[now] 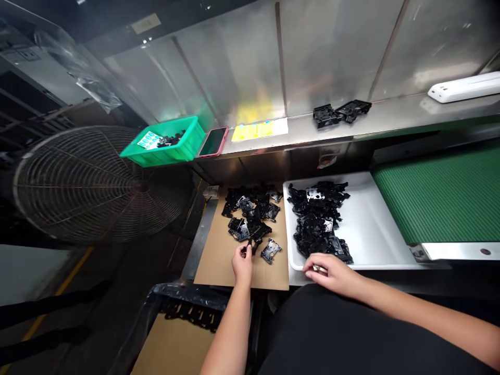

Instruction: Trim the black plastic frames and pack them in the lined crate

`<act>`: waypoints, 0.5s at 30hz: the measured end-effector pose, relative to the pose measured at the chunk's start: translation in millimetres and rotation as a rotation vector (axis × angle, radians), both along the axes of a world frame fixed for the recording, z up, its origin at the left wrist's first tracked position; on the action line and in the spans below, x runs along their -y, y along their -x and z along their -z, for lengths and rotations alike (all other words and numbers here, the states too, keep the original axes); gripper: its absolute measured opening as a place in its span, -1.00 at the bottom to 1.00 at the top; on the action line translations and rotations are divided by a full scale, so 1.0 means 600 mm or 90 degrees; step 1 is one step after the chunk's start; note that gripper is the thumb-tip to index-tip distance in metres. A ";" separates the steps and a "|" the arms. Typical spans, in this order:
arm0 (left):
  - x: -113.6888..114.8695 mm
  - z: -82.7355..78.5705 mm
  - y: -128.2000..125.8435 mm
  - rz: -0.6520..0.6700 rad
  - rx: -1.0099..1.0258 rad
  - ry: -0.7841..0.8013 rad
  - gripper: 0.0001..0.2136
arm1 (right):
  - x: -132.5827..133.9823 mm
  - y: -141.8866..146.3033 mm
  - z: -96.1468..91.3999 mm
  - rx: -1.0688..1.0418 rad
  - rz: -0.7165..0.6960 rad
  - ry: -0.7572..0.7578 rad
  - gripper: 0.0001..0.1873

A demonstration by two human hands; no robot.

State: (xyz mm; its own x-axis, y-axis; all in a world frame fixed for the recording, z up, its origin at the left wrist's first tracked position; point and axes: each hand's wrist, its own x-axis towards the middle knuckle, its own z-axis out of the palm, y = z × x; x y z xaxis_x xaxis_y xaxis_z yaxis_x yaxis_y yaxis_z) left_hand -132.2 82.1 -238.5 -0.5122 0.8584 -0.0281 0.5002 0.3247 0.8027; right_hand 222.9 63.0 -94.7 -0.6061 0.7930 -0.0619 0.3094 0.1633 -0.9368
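Head view: left hand (242, 264) clamps a black bracket (253, 240)!
Lower centre, fingers pinched tight over the cardboard sheet (219, 265). Lower right, the right hand (330, 273) curls at the white tray (375, 229) rim, grip unclear, beside heaped black brackets (316, 219).

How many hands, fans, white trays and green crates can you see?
Hands: 2, the left hand and the right hand
Fans: 1, a standing fan
White trays: 1, a white tray
Green crates: 1, a green crate
Total: 5
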 end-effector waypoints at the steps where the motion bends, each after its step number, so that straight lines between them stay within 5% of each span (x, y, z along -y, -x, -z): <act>1: 0.007 -0.003 0.003 -0.006 0.011 -0.003 -0.67 | -0.004 -0.003 0.000 -0.004 0.006 -0.003 -0.82; 10: 0.014 -0.029 -0.022 0.025 0.037 -0.044 -0.67 | -0.010 0.006 0.005 -0.039 -0.006 -0.017 -0.82; 15: 0.014 -0.050 -0.021 -0.090 0.068 -0.107 -0.65 | 0.002 0.010 0.008 -0.056 -0.018 -0.019 -0.81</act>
